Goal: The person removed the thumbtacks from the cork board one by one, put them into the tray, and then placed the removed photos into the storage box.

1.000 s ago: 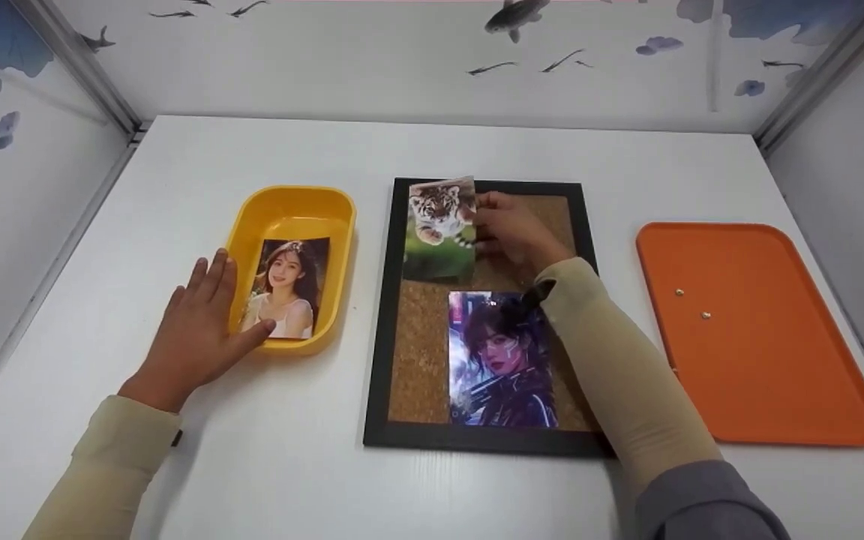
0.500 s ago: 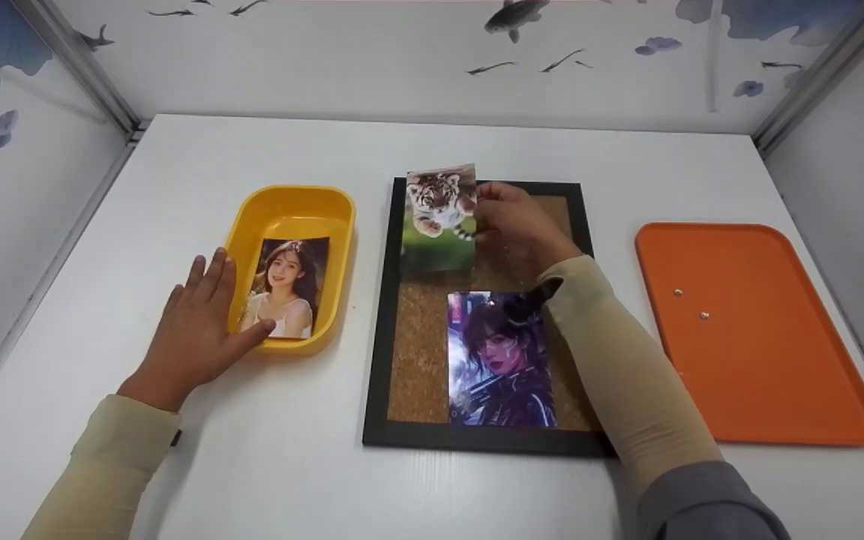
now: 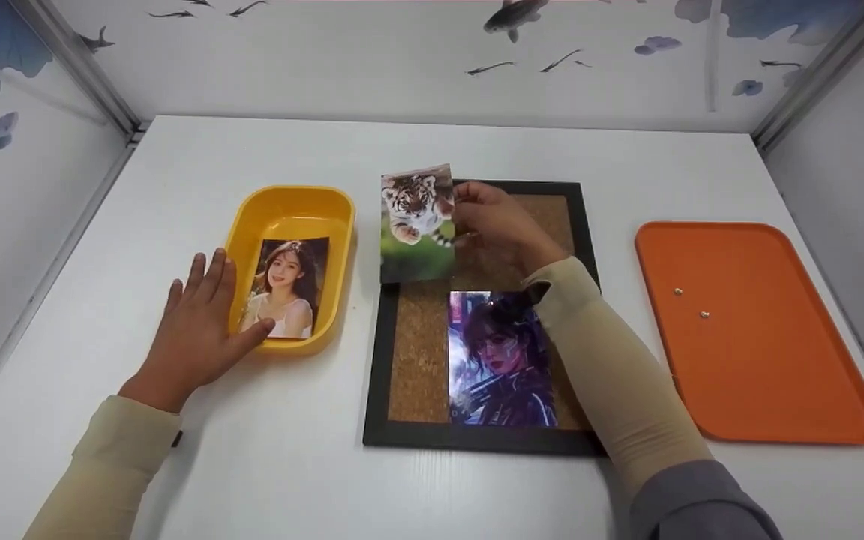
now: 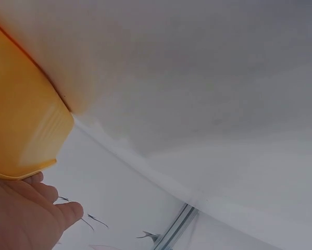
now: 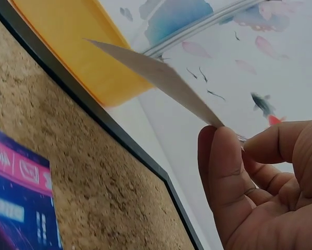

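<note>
- My right hand [image 3: 503, 225] pinches the right edge of a glossy rectangular photo of a tiger cub [image 3: 418, 214] between thumb and fingers, with no gap beyond the card itself.
- The photo is raised above the upper left corner of a black-framed cork board [image 3: 418, 375], overhanging its left edge and hiding that corner.
- My left hand [image 3: 196, 322] lies with fingers outstretched, gripping nothing, against the left side of a yellow, round-cornered tray [image 3: 342, 285], thumb over its near rim.
- Inside that tray lies a portrait photo of a person in white [image 3: 282, 292].
- A purple-blue illustrated print [image 3: 503, 367] lies on the cork; my beige right sleeve [image 3: 619, 382] covers part of the board's right side.
- Farther right, an orange flat tray [image 3: 777, 337] bears two small shiny pieces [image 3: 704, 315].
</note>
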Action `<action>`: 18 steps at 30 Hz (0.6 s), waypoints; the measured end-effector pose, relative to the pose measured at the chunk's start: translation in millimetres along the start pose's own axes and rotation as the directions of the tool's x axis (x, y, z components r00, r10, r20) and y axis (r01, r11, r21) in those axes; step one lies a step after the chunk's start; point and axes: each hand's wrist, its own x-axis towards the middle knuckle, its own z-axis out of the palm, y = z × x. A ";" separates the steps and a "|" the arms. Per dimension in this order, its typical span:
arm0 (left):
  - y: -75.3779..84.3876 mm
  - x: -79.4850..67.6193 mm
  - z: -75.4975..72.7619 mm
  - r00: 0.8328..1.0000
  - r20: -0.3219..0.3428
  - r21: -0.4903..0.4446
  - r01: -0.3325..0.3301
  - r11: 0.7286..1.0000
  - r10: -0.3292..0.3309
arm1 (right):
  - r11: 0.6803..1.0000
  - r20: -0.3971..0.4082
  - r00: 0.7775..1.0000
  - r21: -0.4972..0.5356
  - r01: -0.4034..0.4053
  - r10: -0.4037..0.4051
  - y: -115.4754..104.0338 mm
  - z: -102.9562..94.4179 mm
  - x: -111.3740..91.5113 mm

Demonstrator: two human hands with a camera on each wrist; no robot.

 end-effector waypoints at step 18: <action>-1.5 -0.5 3.8 0.999 -0.040 0.011 -0.031 0.999 0.032 | 0.999 0.095 0.994 0.026 0.047 -0.049 -6.7 32.9 -0.3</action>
